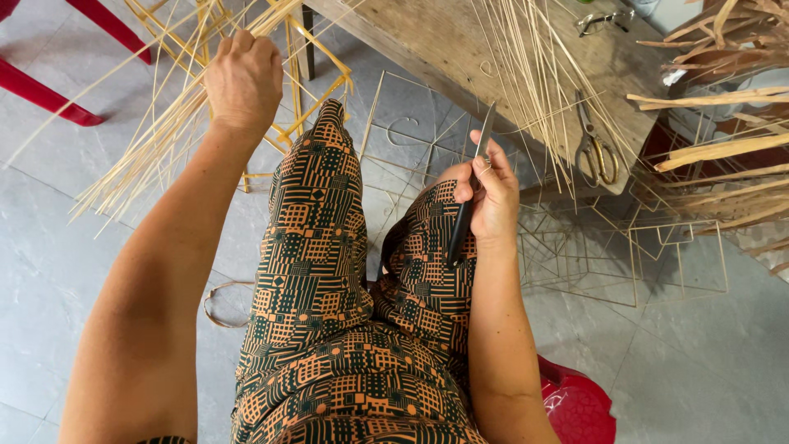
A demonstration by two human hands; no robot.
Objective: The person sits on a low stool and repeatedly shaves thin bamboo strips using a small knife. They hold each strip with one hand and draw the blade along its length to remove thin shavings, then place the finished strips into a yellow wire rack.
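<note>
My left hand point(243, 78) reaches forward and grips a bundle of thin pale bamboo strips point(148, 156) that fans down to the left over the floor. My right hand point(491, 193) rests on my right knee and holds a knife point(468, 193) with a dark handle, its narrow blade pointing up. I sit with my legs in patterned orange-and-green trousers point(316, 247) stretched out between the two hands.
A wooden table point(436, 37) ahead carries more strips point(526, 74), scissors point(596, 148) and glasses point(604, 20). Thin wire frames point(625, 255) lie under it. Split bamboo slats point(723, 148) pile at right. Red chair legs point(37, 90) stand at left, a red stool point(579, 407) beneath me.
</note>
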